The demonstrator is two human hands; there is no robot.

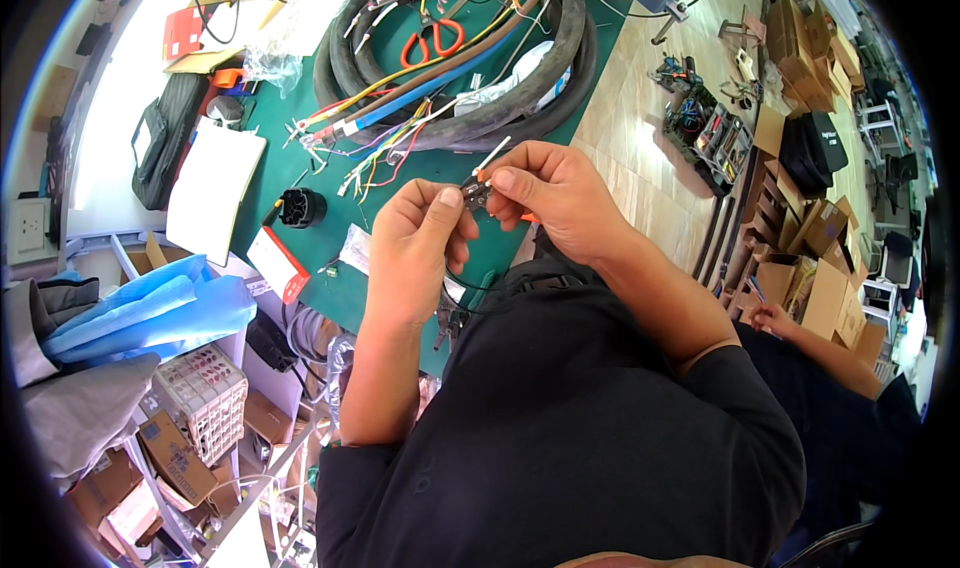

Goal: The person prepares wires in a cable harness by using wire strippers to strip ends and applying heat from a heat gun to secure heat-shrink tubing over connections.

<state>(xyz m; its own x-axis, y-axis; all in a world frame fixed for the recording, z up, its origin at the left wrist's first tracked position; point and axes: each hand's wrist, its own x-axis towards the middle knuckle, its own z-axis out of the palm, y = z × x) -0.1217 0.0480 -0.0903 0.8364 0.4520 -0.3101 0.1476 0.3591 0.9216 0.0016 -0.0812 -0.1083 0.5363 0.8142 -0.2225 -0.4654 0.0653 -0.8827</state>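
My left hand [425, 230] pinches a small dark tool [478, 194] with metal parts, at the near edge of the green mat. My right hand [530, 193] is closed at the same spot, thumb and finger on a thin white wire [495, 153] that sticks up past the fingertips. An orange piece shows under the right fingers; the fine detail between the hands is partly hidden. Just beyond them are loose coloured wire ends [370, 168] from a thick coiled black cable [575, 48]. Orange-handled scissors [432, 43] lie inside the coil.
The green mat [330, 298] holds a black round connector [302, 208], white sheets [210, 188] and a black case [170, 138]. Shelves with boxes [180, 453] are at left. At right are an open toolbox [700, 128], cardboard boxes [825, 298] and another person's arm [830, 358] holding something thin.
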